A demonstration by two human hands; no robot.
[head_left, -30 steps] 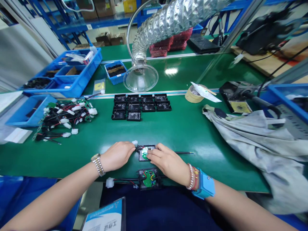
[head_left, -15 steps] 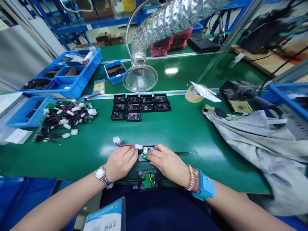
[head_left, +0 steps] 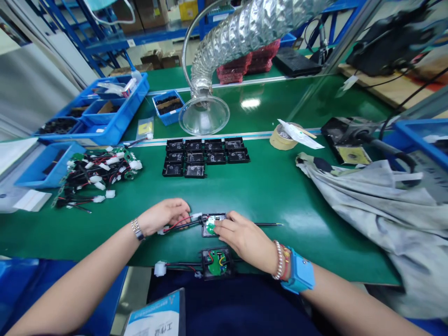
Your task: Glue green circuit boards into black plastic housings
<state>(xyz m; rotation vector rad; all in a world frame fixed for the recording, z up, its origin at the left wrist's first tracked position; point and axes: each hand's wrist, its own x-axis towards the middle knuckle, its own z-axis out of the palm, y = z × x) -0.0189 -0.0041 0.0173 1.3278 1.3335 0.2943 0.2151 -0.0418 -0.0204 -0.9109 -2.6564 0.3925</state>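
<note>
My right hand (head_left: pixel 241 239) grips a small black plastic case (head_left: pixel 206 232), its fingertips pressing on the green circuit board (head_left: pixel 210 225) inside. A black cable (head_left: pixel 268 224) with a bare tip runs out to the right of this case. My left hand (head_left: pixel 167 216) is off the case on its left, fingers loosely bent and apart over the red and black wires (head_left: pixel 185 221). Those wires lead to white connectors, one partly under the hand. Nearer my body lies a second black case (head_left: pixel 229 268) with a wired green board (head_left: pixel 215 264) and a white plug (head_left: pixel 160 269).
Several open black case halves (head_left: pixel 194 171) stand in rows ahead. A heap of wired boards (head_left: pixel 98 175) lies at left beside blue bins (head_left: pixel 115 123). A fume extractor hood (head_left: pixel 204 116) hangs over the bench. At right are a tape roll (head_left: pixel 282 140) and a grey cloth (head_left: pixel 346 196).
My left hand has let go of the case's left edge and moved left over the wires. The white connector has swung down toward it. My right hand stays on the case.
</note>
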